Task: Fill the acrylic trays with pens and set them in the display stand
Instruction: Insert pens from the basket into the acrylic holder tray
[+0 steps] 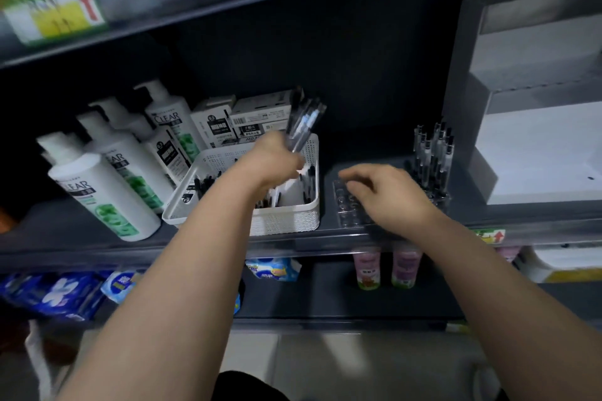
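My left hand (275, 158) grips a bundle of clear pens with black caps (304, 122) and holds it above the white plastic basket (286, 220), where more pens lie. My right hand (387, 194) hovers with loosely curled fingers over a clear acrylic tray (347, 205) with rows of round holes, lying on the dark shelf; whether it touches the tray is unclear. Behind that hand, a second acrylic tray holds several upright pens (433, 153). The white and grey display stand (534, 146) rises at the right.
White Clear shampoo bottles (107, 192) crowd the shelf left of the basket. Pen boxes (247, 120) are stacked behind it. The shelf below holds blue packets (58, 295) and pink tubes (384, 267). An upper shelf (228, 0) overhangs the area.
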